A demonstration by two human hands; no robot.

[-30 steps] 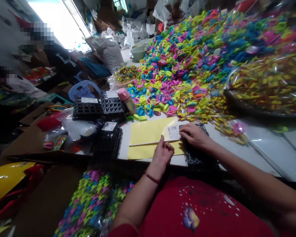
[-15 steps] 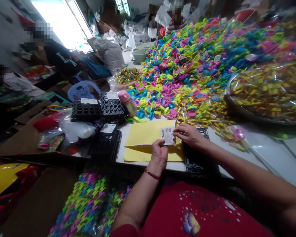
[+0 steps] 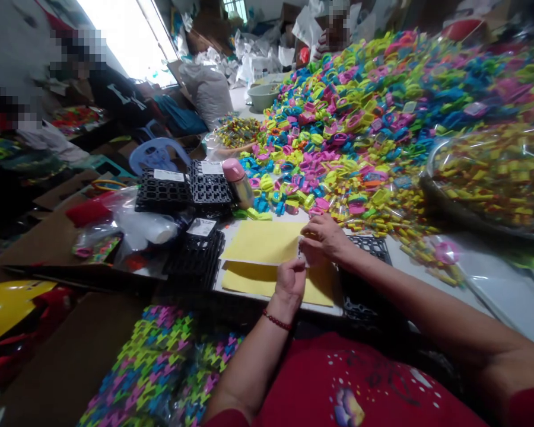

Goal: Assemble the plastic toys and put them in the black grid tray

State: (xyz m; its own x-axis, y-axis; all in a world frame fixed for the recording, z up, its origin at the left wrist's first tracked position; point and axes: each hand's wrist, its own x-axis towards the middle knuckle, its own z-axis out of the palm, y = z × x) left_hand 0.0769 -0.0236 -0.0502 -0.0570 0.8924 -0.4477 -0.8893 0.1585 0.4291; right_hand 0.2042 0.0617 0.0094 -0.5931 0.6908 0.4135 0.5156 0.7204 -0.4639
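A yellow paper sheet [image 3: 260, 242], raised at its near edge, lies above another yellow sheet [image 3: 249, 281] on the white tabletop. My left hand [image 3: 290, 283] is closed at the upper sheet's near right edge, thumb on top and the other fingers mostly hidden. Pinched fingers of my right hand [image 3: 324, 238] are on a white printed label [image 3: 301, 249] at the sheet's right side, covering most of it. Black plastic trays [image 3: 193, 258], with a label strip on top, sit left of the sheets. Another black tray [image 3: 360, 296] is partly under my right forearm.
Colourful plastic pieces [image 3: 338, 130] are heaped across the table, with small yellow pieces in a large basin [image 3: 493, 178] at right. A pink-capped bottle [image 3: 238, 181] stands beside more black trays [image 3: 164, 190]. A box of bagged pieces [image 3: 146, 362] is below left. Other people sit farther back.
My right hand has moved left across the label, which it now mostly covers. My left hand stays at the sheet's near edge. The whole view has shifted slightly.
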